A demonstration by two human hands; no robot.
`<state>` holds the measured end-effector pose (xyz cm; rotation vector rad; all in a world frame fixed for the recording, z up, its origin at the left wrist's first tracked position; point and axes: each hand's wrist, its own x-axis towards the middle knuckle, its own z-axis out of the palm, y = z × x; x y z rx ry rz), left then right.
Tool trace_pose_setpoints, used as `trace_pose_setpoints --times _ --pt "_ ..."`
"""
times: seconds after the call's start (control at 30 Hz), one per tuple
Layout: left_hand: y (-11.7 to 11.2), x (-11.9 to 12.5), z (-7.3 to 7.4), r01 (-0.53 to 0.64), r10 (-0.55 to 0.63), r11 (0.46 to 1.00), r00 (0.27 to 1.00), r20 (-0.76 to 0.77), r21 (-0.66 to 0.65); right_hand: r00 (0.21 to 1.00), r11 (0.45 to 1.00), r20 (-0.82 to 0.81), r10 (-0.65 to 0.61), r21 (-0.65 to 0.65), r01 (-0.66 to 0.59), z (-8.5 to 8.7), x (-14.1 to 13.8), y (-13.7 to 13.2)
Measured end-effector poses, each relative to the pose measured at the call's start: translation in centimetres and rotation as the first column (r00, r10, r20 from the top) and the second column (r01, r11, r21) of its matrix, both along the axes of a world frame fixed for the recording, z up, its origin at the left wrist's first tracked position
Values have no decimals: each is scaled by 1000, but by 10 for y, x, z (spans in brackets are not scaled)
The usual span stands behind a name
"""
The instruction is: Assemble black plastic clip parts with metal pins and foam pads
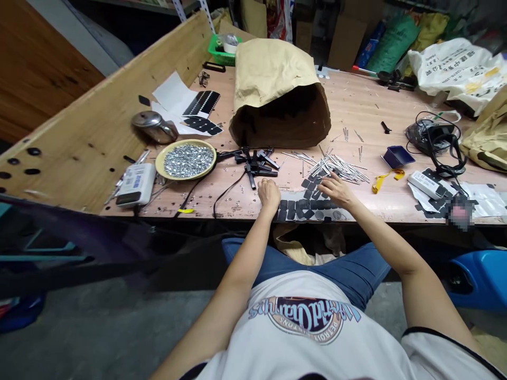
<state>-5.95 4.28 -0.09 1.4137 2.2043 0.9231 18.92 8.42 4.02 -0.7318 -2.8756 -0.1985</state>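
My left hand rests at the front of the bench with its fingers curled in; whatever is inside is hidden. Just beyond it lies a jumble of black plastic clamp-like parts. My right hand reaches to the near side of a loose pile of thin metal rods, its fingers apart and nothing plainly held. Between and under my hands, black rectangular pads are stuck in rows on a pale strip along the bench edge.
A large brown paper bag lies open toward me behind the parts. At left are a yellow dish of small metal pieces, a white box-like device and a metal pot. Rightward sit a dark blue tray and tangled black cables.
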Motion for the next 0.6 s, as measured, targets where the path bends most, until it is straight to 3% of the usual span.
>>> trace_pose_setpoints --times 0.1,0.2,0.27,0.33,0.4,0.43,0.5,0.6 --pt "2 3 -3 -15 9 998 996 83 66 994 996 -73 -84 -40 81 2 -15 -27" --pt "-4 8 -6 -82 23 983 941 338 162 948 954 -148 -282 -154 259 1 -35 -52" --pt "-9 14 -6 -133 -2 974 802 597 182 902 899 -154 -404 -249 360 2 -48 -64" --pt "-14 21 -5 -159 -56 971 579 813 180 876 856 -118 -467 -309 415 5 -60 -72" --pt "-20 30 -4 -172 -104 968 389 915 183 865 835 -88 -494 -325 444 11 -69 -77" --pt "-23 34 -3 -182 -122 964 335 934 191 861 830 -82 -502 -326 453 14 -73 -80" --pt "-28 41 -1 -219 -150 951 296 943 220 853 818 -59 -519 -322 476 20 -78 -83" --pt "-34 49 0 -278 -183 920 318 930 276 843 803 17 -538 -294 518 25 -81 -89"
